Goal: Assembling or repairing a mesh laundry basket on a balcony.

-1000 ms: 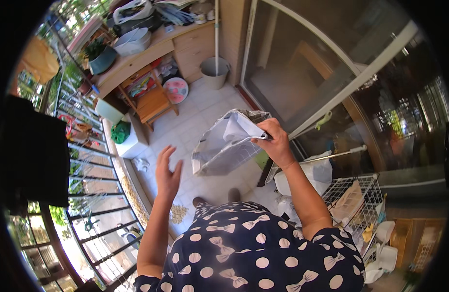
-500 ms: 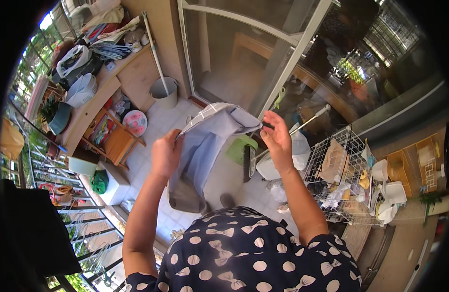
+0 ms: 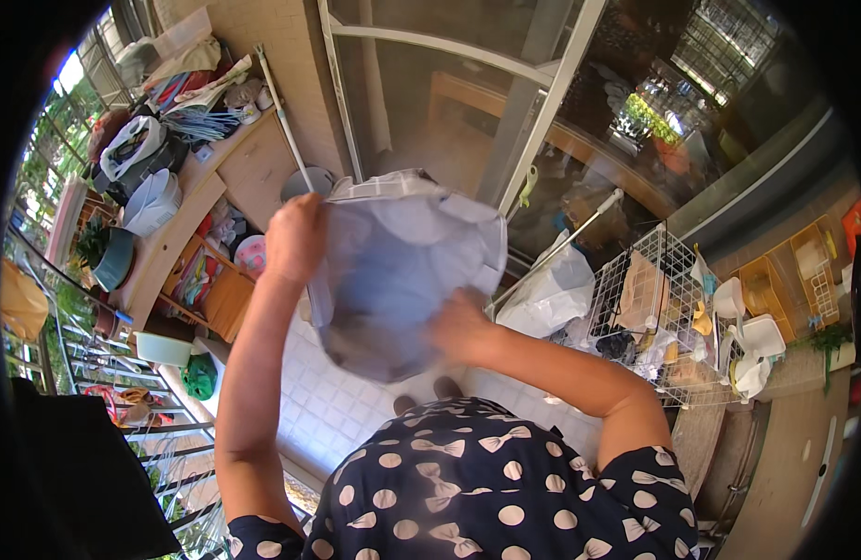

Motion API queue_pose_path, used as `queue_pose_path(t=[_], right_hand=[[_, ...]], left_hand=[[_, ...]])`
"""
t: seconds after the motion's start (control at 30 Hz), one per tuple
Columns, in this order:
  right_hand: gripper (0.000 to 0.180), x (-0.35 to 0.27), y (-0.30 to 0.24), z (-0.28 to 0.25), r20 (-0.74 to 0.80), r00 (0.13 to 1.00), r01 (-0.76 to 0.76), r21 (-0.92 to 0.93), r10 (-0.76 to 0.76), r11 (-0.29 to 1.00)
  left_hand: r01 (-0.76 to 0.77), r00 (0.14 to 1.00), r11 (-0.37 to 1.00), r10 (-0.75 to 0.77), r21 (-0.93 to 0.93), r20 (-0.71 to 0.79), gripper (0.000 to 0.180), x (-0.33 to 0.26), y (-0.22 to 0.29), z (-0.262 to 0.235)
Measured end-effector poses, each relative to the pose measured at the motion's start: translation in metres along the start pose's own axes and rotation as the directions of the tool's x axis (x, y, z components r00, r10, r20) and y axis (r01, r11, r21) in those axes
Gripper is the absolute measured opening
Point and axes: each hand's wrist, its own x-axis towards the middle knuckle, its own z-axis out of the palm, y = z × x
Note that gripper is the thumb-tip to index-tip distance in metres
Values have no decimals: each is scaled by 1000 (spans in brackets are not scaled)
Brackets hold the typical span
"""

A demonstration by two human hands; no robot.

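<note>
In front of my body hangs a soft fabric laundry basket (image 3: 412,245), pale grey-blue inside with a white-lined grey checked outside. Its mouth is spread toward me, so I look down into it. My left hand (image 3: 296,238) is closed on the rim at the left side. At the near right part of the mouth is my right hand (image 3: 461,325), smeared by motion. Its fingers reach over or into the basket, and I cannot tell whether they touch the cloth.
A glass sliding door (image 3: 449,103) stands ahead. To the right are a white wire rack (image 3: 656,308) with bags and a white plastic bag (image 3: 552,289). On the left, a wooden cabinet (image 3: 258,168) carries cloths and tubs, beside a small wooden chair (image 3: 211,299) and railings.
The basket's mouth has opened wider and turned toward me. My left hand has risen to the left with the rim. My right hand has left the far right corner and come down nearer.
</note>
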Motion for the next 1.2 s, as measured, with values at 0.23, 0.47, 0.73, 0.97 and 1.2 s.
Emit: queue_pose_path(t=[0.23, 0.47, 0.73, 0.97, 1.2], right_hand=[[49, -44, 24, 17, -139, 990, 9, 133, 10, 991], [46, -50, 55, -6, -167, 982, 45, 667, 91, 744], [42, 53, 102, 30, -394, 629, 375, 909, 670, 182], [34, 89, 155, 63, -661, 338, 571, 710, 670, 412], [35, 51, 164, 43, -415, 752, 583, 59, 511, -810]], left_hand=[[0, 999, 1000, 1, -25, 36, 24, 2, -12, 16], [-98, 977, 965, 139, -242, 159, 20, -5, 52, 9], [-382, 894, 913, 405, -146, 193, 19, -27, 109, -5], [-543, 836, 839, 543, -23, 82, 31, -58, 124, -4], [-590, 802, 804, 594, 73, -57, 47, -89, 98, 7]])
